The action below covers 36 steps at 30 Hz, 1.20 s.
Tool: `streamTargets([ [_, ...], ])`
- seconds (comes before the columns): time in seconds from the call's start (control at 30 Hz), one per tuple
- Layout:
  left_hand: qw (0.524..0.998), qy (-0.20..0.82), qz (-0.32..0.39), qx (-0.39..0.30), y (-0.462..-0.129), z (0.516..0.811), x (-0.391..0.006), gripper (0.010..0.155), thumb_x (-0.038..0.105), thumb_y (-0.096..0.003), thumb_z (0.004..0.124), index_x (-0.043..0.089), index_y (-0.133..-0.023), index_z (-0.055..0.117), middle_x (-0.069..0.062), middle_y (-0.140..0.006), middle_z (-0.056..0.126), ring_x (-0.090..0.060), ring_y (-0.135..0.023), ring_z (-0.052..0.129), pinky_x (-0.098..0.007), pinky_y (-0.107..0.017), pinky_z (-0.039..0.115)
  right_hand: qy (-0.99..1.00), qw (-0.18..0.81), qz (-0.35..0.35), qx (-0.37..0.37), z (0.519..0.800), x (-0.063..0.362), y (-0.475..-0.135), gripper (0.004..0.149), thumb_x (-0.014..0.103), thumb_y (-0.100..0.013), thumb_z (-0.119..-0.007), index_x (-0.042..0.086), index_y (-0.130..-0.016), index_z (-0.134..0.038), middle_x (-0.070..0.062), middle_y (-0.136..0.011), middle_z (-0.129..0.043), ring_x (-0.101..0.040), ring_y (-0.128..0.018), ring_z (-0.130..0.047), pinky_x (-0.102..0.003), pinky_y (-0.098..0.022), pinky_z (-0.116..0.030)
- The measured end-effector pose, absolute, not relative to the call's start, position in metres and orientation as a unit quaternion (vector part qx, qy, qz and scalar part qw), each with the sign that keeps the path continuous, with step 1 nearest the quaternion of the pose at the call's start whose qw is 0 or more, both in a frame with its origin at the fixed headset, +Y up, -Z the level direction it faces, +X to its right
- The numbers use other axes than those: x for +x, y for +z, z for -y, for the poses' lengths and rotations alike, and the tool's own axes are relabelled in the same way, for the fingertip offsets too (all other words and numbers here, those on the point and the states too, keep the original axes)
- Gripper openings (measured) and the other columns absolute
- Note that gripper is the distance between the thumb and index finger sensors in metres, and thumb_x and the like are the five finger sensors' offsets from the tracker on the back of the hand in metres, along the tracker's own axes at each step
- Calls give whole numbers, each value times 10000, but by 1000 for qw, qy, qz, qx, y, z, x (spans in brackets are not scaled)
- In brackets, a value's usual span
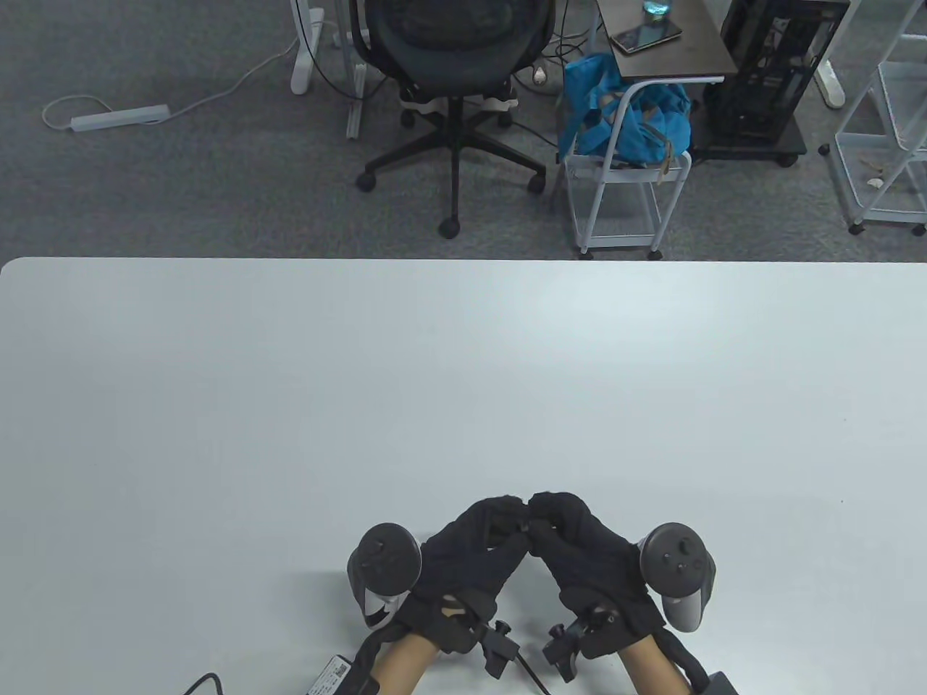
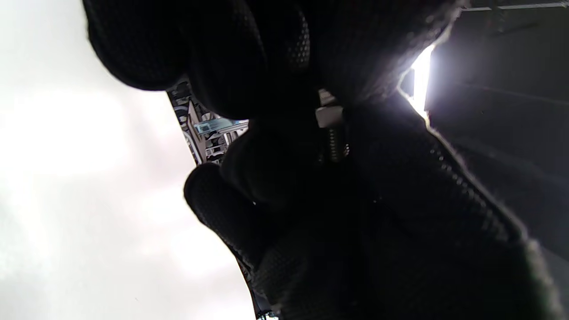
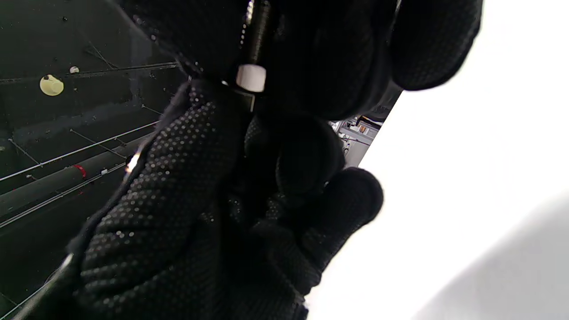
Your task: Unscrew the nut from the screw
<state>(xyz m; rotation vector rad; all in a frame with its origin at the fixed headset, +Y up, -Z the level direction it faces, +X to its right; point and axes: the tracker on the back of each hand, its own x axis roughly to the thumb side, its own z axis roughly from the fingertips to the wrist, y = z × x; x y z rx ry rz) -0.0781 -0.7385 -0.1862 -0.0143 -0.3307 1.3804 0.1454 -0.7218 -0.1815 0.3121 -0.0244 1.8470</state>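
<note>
Both hands meet fingertip to fingertip above the near edge of the table [image 1: 463, 362]. My left hand [image 1: 474, 554] is curled closed, and in its wrist view a threaded screw [image 2: 334, 144] runs down into its grip, with a pale nut [image 2: 329, 116] at the upper end of the visible thread. My right hand [image 1: 583, 554] is curled closed as well; its fingers crowd over that same end, but the gloves are too dark for me to tell which fingertips actually touch the nut. In the right wrist view I see a pale piece [image 3: 250, 78] between the two gloves, probably the nut or the screw's end.

What matters for the turn is the axis. From above the screw is hidden, yet both wrist views suggest it lies roughly along the line joining the hands, shank buried in the left and the nut end toward the right. I judge the right hand should do the turning about that line while the left holds the shank fixed; neither hand needs to travel.
</note>
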Motion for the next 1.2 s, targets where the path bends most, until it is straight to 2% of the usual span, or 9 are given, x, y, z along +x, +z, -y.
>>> streamTargets([
  [0.23,716,687,114,-61,-190,749,-80,492,361,-474,872,207,-931,774,-148,-831,912,-287,-603,974,-582,-544,810,787,598,2,152,721,145,-183,488,301,-522,-811,194,-982,-686,-145,-935,-744,-375,-748,-826,-634,-632,-682],
  [0.37,703,700,104,-71,-192,752,-81,491,356,-474,872,208,-931,773,-151,-836,905,-286,-608,971,-581,-548,808,774,617,0,139,726,145,-183,615,448,-547,-744,124,-1052,-609,-202,-978,-703,-436,-795,-783,-666,-618,-644],
  [0.47,706,696,106,-70,-192,753,-81,492,359,-474,872,211,-932,770,-145,-838,905,-283,-610,971,-579,-549,809,794,598,1,105,729,145,-182,663,520,-542,-721,67,-1022,-658,-223,-863,-825,-450,-670,-871,-675,-561,-684],
  [0.57,705,697,108,-70,-192,754,-80,490,359,-473,875,215,-930,772,-142,-837,908,-281,-607,974,-577,-547,812,819,564,23,98,728,144,-182,572,471,-533,-745,61,-931,-753,-129,-689,-943,-352,-500,-966,-616,-506,-781],
  [0.67,698,704,105,-77,-191,755,-80,490,369,-475,874,210,-928,779,-135,-825,922,-274,-594,985,-572,-538,822,814,567,31,117,725,144,-182,540,432,-525,-765,63,-919,-753,-90,-649,-940,-309,-466,-962,-586,-505,-800],
  [0.8,691,711,98,-84,-191,756,-81,490,376,-479,867,203,-929,782,-137,-818,927,-273,-586,986,-571,-534,822,809,569,29,143,723,143,-182,520,366,-523,-793,102,-963,-712,-100,-706,-905,-319,-533,-936,-596,-551,-771],
  [1.03,677,724,85,-98,-193,759,-83,490,372,-480,865,208,-932,771,-138,-830,912,-275,-598,977,-573,-541,815,810,562,18,167,719,142,-181,472,285,-523,-817,236,-980,-713,-161,-943,-744,-393,-766,-826,-655,-638,-663],
  [1.13,679,723,86,-98,-193,759,-82,490,371,-480,864,211,-933,768,-139,-832,909,-273,-602,974,-572,-543,814,785,598,8,161,722,143,-182,499,335,-531,-801,216,-1005,-698,-191,-1004,-680,-425,-826,-769,-671,-645,-623],
  [1.2,681,721,88,-98,-193,759,-82,489,371,-480,863,214,-933,767,-135,-835,907,-272,-603,973,-571,-545,813,783,605,14,142,726,144,-182,580,430,-550,-745,148,-1045,-640,-217,-1006,-671,-454,-827,-752,-682,-631,-609],
])
